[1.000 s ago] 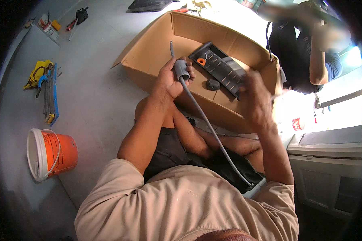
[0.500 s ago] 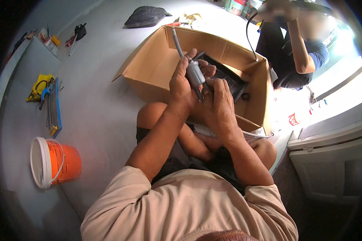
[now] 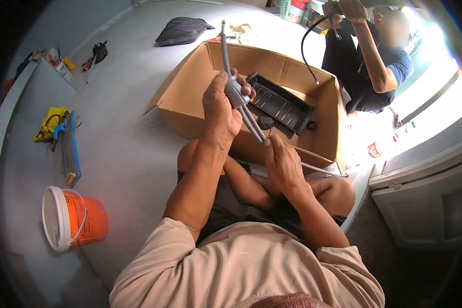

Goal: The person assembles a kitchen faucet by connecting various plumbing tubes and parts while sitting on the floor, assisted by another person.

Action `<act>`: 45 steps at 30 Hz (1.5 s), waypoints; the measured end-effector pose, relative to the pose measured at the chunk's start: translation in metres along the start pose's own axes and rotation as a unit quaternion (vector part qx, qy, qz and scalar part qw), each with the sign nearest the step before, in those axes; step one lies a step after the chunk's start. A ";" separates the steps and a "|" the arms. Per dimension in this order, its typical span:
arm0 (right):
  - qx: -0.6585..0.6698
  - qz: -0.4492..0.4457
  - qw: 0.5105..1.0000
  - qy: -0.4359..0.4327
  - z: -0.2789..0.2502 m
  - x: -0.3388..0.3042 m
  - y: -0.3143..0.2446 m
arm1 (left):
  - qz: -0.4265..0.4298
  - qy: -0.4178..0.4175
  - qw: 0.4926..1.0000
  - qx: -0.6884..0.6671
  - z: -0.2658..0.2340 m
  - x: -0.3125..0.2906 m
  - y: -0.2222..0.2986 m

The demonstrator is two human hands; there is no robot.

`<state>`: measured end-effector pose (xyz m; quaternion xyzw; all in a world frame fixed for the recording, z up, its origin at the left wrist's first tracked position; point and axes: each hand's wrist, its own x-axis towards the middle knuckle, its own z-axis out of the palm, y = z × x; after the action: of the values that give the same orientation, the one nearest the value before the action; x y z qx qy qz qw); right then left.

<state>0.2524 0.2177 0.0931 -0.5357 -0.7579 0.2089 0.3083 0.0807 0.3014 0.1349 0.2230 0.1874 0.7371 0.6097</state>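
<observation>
My left hand [image 3: 222, 107] is closed around a grey cylindrical hose fitting [image 3: 235, 93], raised over the near side of an open cardboard box [image 3: 182, 95]. A flexible grey hose [image 3: 224, 50] with a metal end stands up out of its top. From its lower end two thin grey tubes [image 3: 252, 123] slant down to the right. My right hand [image 3: 284, 163] pinches at the ends of those tubes; its fingertips partly hide them. Inside the box lie a black slotted tray [image 3: 281, 104], a small dark lump [image 3: 265, 122] and a black ring [image 3: 312, 124].
A pale hose [image 3: 323, 170] runs along the box's near edge. To the left are an orange bucket [image 3: 92, 219], a blue hacksaw [image 3: 76, 149] and a yellow item [image 3: 51, 123]. A black bag [image 3: 182, 32] lies beyond the box. At far right, another person [image 3: 380, 66] holds a black hose [image 3: 304, 51].
My right hand has moved down and away from the fitting along the tubes. My left hand has shifted slightly left, uncovering the black tray. The other person's hands have also moved.
</observation>
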 end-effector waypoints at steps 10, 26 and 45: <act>0.087 -0.045 0.995 0.008 -0.011 0.032 -0.023 | -0.048 -0.029 0.998 0.021 0.009 -0.003 -0.004; -0.057 -0.055 0.996 -0.045 -0.006 0.002 -0.009 | -0.097 -0.022 0.991 0.089 -0.029 -0.016 -0.006; -0.055 0.003 0.982 -0.179 -0.033 -0.014 0.019 | -0.106 -0.022 0.994 -0.036 -0.093 0.000 0.000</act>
<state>0.2913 0.2103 0.1008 -0.5079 -0.8097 0.2599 0.1375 0.0287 0.3014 0.0571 0.1964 0.1701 0.6697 0.6957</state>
